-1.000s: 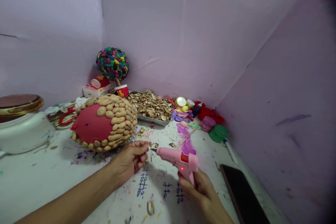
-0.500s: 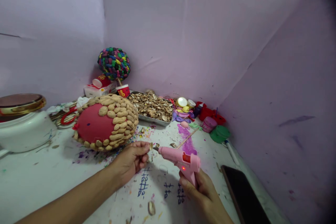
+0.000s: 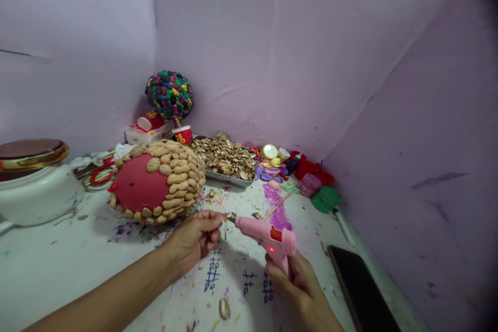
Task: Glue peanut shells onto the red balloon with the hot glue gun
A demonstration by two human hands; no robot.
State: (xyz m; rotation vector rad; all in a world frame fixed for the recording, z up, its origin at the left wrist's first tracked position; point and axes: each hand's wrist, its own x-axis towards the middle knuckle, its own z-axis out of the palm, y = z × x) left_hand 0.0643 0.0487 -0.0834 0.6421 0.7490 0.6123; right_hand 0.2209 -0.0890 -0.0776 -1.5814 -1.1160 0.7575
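Note:
My left hand [image 3: 194,238] pinches a small peanut shell [image 3: 224,216] between thumb and fingers, low over the white table [image 3: 58,264]. My right hand [image 3: 298,282] grips the handle of a pink glue gun [image 3: 268,238] with a red light on. Its nozzle points left and touches the shell. Just behind my left hand lies a red balloon [image 3: 136,187] partly covered with glued peanut shells [image 3: 177,174].
A metal tray of peanut shells [image 3: 223,158] stands at the back. A multicoloured ball on a stick [image 3: 169,94] sits in a red cup. Paint pots and lids [image 3: 307,179] lie at the right. A dark phone [image 3: 360,290] lies near right. A white pot [image 3: 35,187] stands left.
Nothing has moved much; the glue gun and both hands have shifted very slightly, with the nozzle still at the shell.

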